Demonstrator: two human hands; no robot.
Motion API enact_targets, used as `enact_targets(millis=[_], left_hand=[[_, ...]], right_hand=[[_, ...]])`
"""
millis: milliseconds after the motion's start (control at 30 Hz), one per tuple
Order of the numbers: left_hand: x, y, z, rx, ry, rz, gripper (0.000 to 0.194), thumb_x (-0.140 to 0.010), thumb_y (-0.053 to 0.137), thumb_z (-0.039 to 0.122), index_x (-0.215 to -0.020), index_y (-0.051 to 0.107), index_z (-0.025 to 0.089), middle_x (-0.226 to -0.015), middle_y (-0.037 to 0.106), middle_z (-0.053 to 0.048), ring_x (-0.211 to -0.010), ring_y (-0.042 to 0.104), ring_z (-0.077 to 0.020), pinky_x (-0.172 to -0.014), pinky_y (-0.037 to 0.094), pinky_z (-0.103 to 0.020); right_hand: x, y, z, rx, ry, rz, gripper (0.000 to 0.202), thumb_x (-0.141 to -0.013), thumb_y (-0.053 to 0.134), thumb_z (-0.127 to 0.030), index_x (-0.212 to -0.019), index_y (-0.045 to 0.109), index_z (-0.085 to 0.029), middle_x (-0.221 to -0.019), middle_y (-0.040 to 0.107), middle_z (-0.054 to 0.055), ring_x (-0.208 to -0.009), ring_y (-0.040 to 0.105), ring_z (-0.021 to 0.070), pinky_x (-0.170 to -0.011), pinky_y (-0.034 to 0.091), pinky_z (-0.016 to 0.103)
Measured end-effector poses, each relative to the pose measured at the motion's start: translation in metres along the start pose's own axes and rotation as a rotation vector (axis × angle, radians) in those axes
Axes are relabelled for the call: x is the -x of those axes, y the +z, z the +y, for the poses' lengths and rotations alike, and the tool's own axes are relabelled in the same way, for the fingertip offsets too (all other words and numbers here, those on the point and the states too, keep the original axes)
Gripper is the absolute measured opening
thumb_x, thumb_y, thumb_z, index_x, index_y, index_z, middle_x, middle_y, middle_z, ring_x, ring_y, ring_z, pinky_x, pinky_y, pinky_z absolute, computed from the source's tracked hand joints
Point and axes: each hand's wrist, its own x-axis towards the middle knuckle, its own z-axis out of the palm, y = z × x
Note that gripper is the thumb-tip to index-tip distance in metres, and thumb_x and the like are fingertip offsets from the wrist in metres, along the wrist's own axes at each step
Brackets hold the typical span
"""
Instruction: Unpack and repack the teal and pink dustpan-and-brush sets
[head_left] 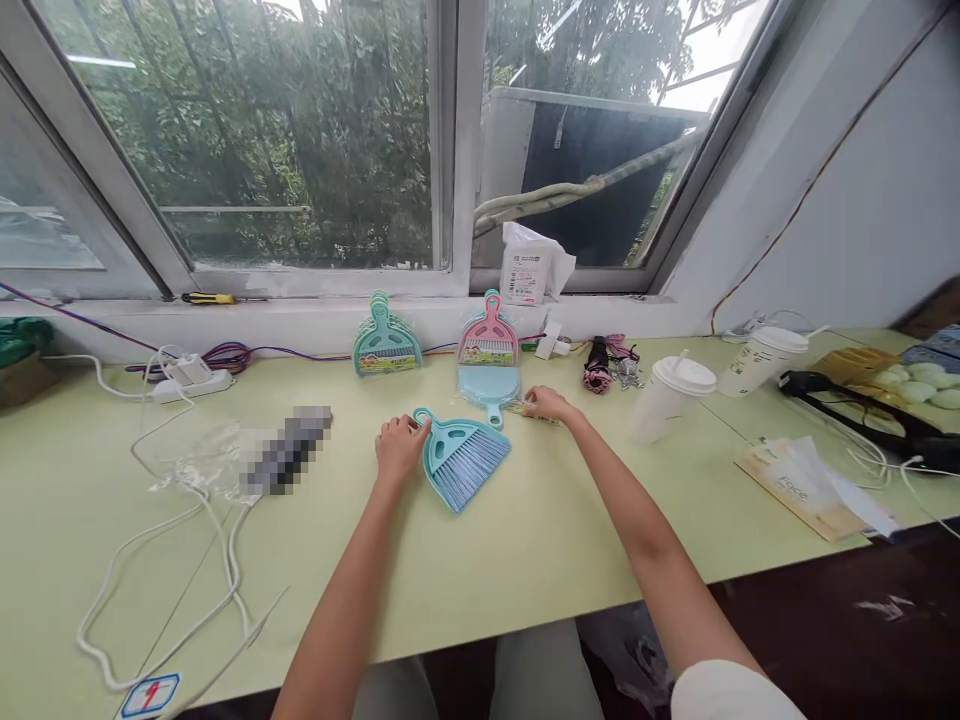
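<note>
My left hand [399, 446] is closed at the handle of a teal dustpan [452, 436], which lies tilted on the table. A small brush with bluish-grey bristles [472, 468] sits in that dustpan. To the right, my right hand [549, 403] pinches at thin, yellowish printed label cards [534, 411] on the table. Just left of those fingers is a light blue dustpan [489, 384] with its handle toward me. Behind it stands a pink dustpan set [491, 330] with a printed label. A stack of teal dustpan sets [386, 340], labelled too, leans by the wall.
Two white lidded cups [664, 400] and a tissue packet [810, 488] are on the right. A power strip [193, 386], white cables [232, 560] and a blurred dark object [289, 452] lie left. A screwdriver [208, 298] and white package [529, 265] rest on the sill.
</note>
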Motion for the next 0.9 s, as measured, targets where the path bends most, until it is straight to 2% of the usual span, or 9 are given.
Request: enact_targets(millis=[100, 167, 200, 300, 400, 600, 733, 800, 900], left_hand=[[0.002, 0.004, -0.003, -0.025, 0.026, 0.006, 0.034, -0.085, 0.045, 0.051, -0.085, 0.061, 0.021, -0.096, 0.062, -0.011, -0.099, 0.054, -0.0279, -0.082, 0.041, -0.039], [0.002, 0.006, -0.008, -0.037, 0.03, 0.033, 0.032, -0.086, 0.045, 0.048, -0.086, 0.062, 0.021, -0.097, 0.062, -0.011, -0.099, 0.054, -0.0281, -0.082, 0.041, -0.039], [0.001, 0.007, -0.011, -0.035, 0.03, 0.038, 0.031, -0.087, 0.044, 0.046, -0.087, 0.062, 0.021, -0.097, 0.062, -0.011, -0.098, 0.055, -0.0279, -0.081, 0.041, -0.039], [-0.001, 0.008, -0.016, -0.026, 0.035, 0.033, 0.03, -0.089, 0.041, 0.042, -0.087, 0.062, 0.021, -0.097, 0.062, -0.011, -0.097, 0.055, -0.0272, -0.08, 0.041, -0.039], [-0.003, 0.009, -0.018, -0.036, 0.043, 0.03, 0.028, -0.09, 0.04, 0.037, -0.089, 0.062, 0.021, -0.098, 0.062, -0.01, -0.098, 0.055, -0.0268, -0.079, 0.041, -0.038], [-0.004, 0.01, -0.02, -0.031, 0.065, 0.034, 0.025, -0.089, 0.039, 0.031, -0.089, 0.062, 0.021, -0.096, 0.062, -0.009, -0.095, 0.056, -0.0254, -0.078, 0.04, -0.037], [-0.007, 0.012, -0.023, -0.005, 0.056, 0.038, 0.024, -0.089, 0.039, 0.029, -0.086, 0.061, 0.021, -0.094, 0.063, -0.009, -0.094, 0.057, -0.0247, -0.078, 0.04, -0.037], [-0.008, 0.012, -0.024, 0.007, 0.047, 0.032, 0.024, -0.089, 0.039, 0.029, -0.086, 0.061, 0.021, -0.093, 0.063, -0.008, -0.093, 0.057, -0.0244, -0.077, 0.04, -0.037], [-0.01, 0.013, -0.025, 0.021, 0.034, 0.013, 0.023, -0.09, 0.039, 0.028, -0.086, 0.06, 0.021, -0.093, 0.063, -0.007, -0.094, 0.057, -0.0232, -0.078, 0.039, -0.035]], right_hand=[[0.018, 0.006, -0.026, 0.129, -0.059, 0.256, 0.058, -0.071, 0.072, -0.045, -0.121, 0.052, -0.021, -0.124, 0.056, 0.014, -0.115, 0.051, 0.0295, -0.09, 0.041, 0.041], [0.029, 0.012, -0.043, 0.218, -0.17, 0.399, 0.061, -0.075, 0.07, -0.038, -0.128, 0.046, -0.02, -0.134, 0.048, 0.018, -0.121, 0.046, 0.0326, -0.094, 0.037, 0.046], [0.033, 0.015, -0.05, 0.265, -0.271, 0.416, 0.058, -0.077, 0.068, -0.032, -0.13, 0.045, -0.021, -0.138, 0.045, 0.018, -0.125, 0.043, 0.0329, -0.097, 0.035, 0.047], [0.041, 0.023, -0.064, 0.399, -0.651, 0.281, 0.046, -0.084, 0.055, -0.013, -0.128, 0.048, -0.027, -0.143, 0.043, 0.011, -0.133, 0.037, 0.0278, -0.104, 0.029, 0.047], [0.037, 0.022, -0.069, 0.495, -0.867, 0.155, 0.043, -0.088, 0.044, -0.006, -0.124, 0.051, -0.029, -0.141, 0.047, 0.006, -0.134, 0.037, 0.0216, -0.105, 0.03, 0.042], [0.016, -0.002, -0.07, 0.619, -1.046, 0.084, 0.041, -0.083, 0.044, 0.002, -0.112, 0.057, -0.025, -0.133, 0.052, 0.006, -0.129, 0.04, 0.0164, -0.102, 0.032, 0.034], [0.005, -0.014, -0.075, 0.622, -1.181, 0.031, 0.034, -0.083, 0.047, -0.002, -0.103, 0.061, -0.027, -0.124, 0.057, 0.004, -0.123, 0.044, 0.0149, -0.099, 0.032, 0.031], [-0.001, -0.018, -0.075, 0.607, -1.188, 0.054, 0.032, -0.083, 0.047, -0.006, -0.104, 0.061, -0.026, -0.123, 0.057, 0.005, -0.12, 0.047, 0.016, -0.097, 0.032, 0.031], [-0.018, -0.024, -0.074, 0.539, -1.067, 0.193, 0.035, -0.081, 0.05, -0.01, -0.112, 0.06, -0.025, -0.125, 0.057, 0.007, -0.117, 0.049, 0.0205, -0.094, 0.033, 0.034]])
